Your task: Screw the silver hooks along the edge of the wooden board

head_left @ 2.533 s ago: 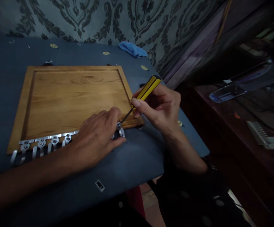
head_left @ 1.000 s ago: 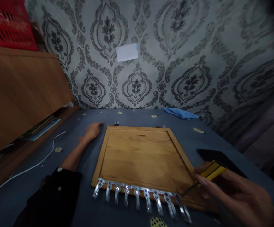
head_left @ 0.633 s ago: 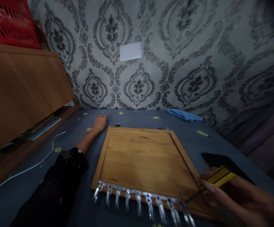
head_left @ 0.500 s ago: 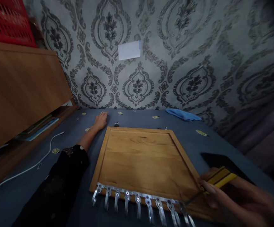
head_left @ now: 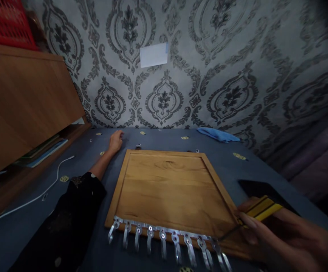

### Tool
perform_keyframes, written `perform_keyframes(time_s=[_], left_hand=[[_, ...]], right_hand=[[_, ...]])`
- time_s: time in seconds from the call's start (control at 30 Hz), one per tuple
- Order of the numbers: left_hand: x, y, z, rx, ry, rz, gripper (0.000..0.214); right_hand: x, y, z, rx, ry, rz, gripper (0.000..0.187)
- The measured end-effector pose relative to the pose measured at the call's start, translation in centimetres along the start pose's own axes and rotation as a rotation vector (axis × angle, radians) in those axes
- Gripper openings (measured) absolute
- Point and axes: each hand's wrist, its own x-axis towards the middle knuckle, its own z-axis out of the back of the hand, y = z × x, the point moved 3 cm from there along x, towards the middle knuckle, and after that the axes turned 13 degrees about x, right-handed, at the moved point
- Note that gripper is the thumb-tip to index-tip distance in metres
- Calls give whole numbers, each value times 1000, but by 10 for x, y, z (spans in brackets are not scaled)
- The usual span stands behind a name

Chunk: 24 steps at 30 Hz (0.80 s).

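A square wooden board (head_left: 169, 189) with a raised rim lies on the blue cloth. Along its near edge runs a row of several metal hooks (head_left: 164, 240). My right hand (head_left: 283, 238) is wrapped round a yellow-and-black screwdriver (head_left: 259, 211), whose tip rests near the hooks at the board's near right corner. My left arm stretches far out, and my left hand (head_left: 115, 140) rests on the cloth beyond the board's far left corner, fingers curled down beside small dark bits (head_left: 138, 145). Whether it holds anything is hidden.
A blue rag (head_left: 217, 134) lies at the back right by the patterned wall. A white cable (head_left: 39, 189) runs along the left, beside a wooden cabinet (head_left: 25, 98) with books under it. A dark flat object (head_left: 262, 187) sits right of the board.
My left hand left the hooks and reached out to the far side of the table. In the last second it slid slightly along the cloth there. My right hand kept the screwdriver by the corner.
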Motion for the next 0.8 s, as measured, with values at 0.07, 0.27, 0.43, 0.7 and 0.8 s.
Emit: perform_keyframes(time_s=[0.07,0.27,0.43,0.7,0.8], left_hand=[[0,1,2,-12,10,3,37],[-7,-16,5,-27,91,-122,38],[-22,-21,11,4,128,-109,34],[-65,8,28,54,60,66,33],[-75,9,34,30,46,45,34]], right_hand=[[0,1,0,20,28,-11,39],[-2,10,-1,53,21,23,27],[1,25,-4,105,25,12,33],[1,26,-4,96,51,-33,33],[1,29,-5,70,47,-25,41]])
